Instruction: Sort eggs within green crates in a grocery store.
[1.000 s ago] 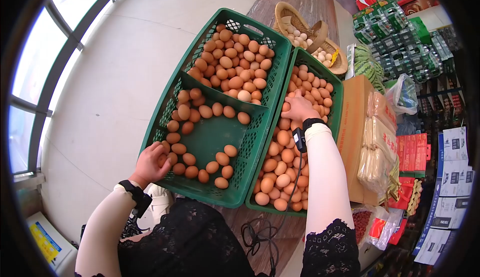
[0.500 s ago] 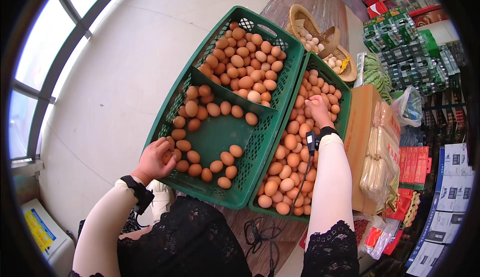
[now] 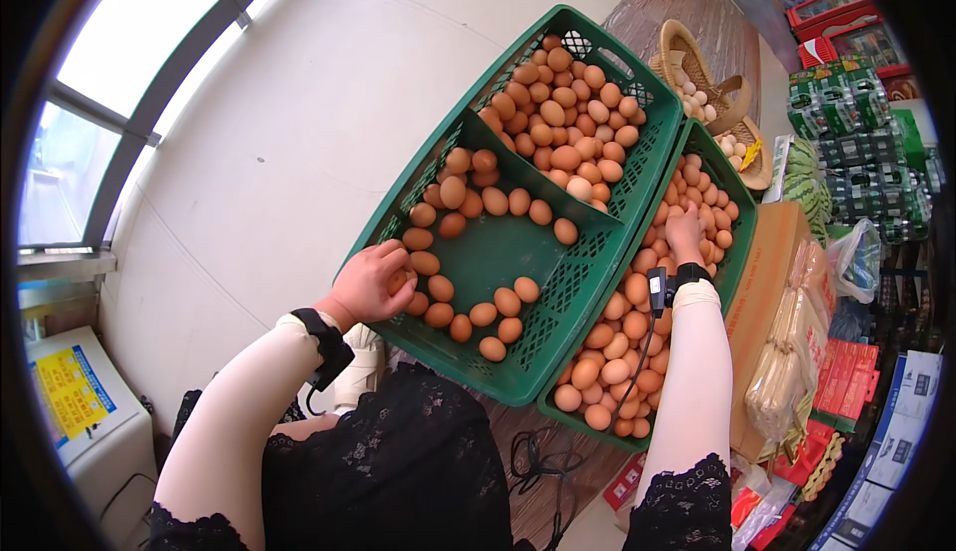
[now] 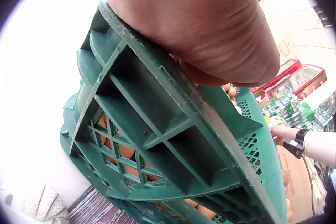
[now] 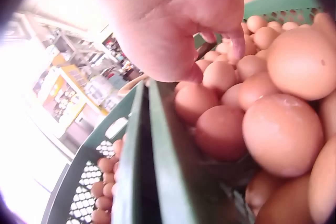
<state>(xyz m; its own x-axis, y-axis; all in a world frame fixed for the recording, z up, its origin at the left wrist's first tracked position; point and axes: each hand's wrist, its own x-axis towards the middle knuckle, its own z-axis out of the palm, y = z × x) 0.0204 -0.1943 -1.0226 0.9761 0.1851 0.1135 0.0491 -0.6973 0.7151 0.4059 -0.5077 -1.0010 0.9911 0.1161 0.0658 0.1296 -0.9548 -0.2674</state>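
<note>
My left hand (image 3: 370, 284) is at the near-left rim of the divided green crate (image 3: 478, 377), its fingers curled round a brown egg (image 3: 399, 280). In the left wrist view this hand (image 4: 194, 24) covers the crate's rim, and its fingertips are hidden. Several brown eggs (image 3: 460, 328) lie along the sides of the near compartment. My right hand (image 3: 685, 232) reaches down among the heaped eggs (image 3: 617, 347) of the second green crate (image 3: 742, 242). In the right wrist view its thumb and fingers (image 5: 237, 45) are spread apart right over an egg (image 5: 219, 77).
The far compartment holds a heap of eggs (image 3: 566, 118). Beyond stand wicker baskets (image 3: 732, 103) with pale eggs. A cardboard box (image 3: 765, 297) and packaged goods (image 3: 797, 352) flank the right crate. A cable (image 3: 637, 372) trails from the right wrist over the eggs.
The head view has swung, shifting the scene rightward. My right hand has moved away from the wall between the crates, further over the heap. The left hand stays at the rim with its egg.
</note>
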